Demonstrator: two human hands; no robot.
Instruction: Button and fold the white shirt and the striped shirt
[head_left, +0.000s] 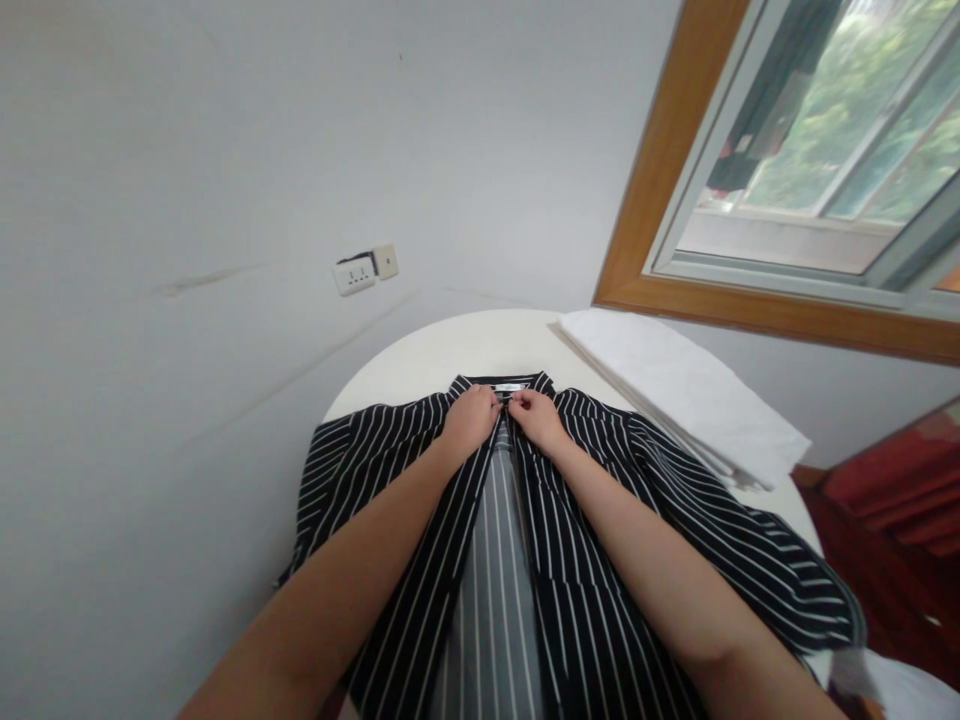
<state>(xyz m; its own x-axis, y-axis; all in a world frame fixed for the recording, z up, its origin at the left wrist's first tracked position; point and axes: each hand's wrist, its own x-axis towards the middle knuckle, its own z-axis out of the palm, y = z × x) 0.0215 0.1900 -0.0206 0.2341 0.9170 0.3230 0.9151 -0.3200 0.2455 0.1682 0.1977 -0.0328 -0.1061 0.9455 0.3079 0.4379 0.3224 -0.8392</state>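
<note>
A black shirt with thin white stripes [600, 540] lies spread on a round white table [450, 355], its collar at the far side and its front open down the middle, showing the grey inside. My left hand [471, 418] pinches the left front edge just below the collar. My right hand [534, 415] pinches the right front edge opposite it. The fingertips of both hands meet at the top of the opening, closed on the cloth. Both forearms lie over the shirt.
A stack of folded white cloth [675, 390] lies on the table's right side. A white wall with a socket [354, 274] is behind. A wood-framed window [810, 170] is at upper right, and red furniture [900, 510] stands at the right.
</note>
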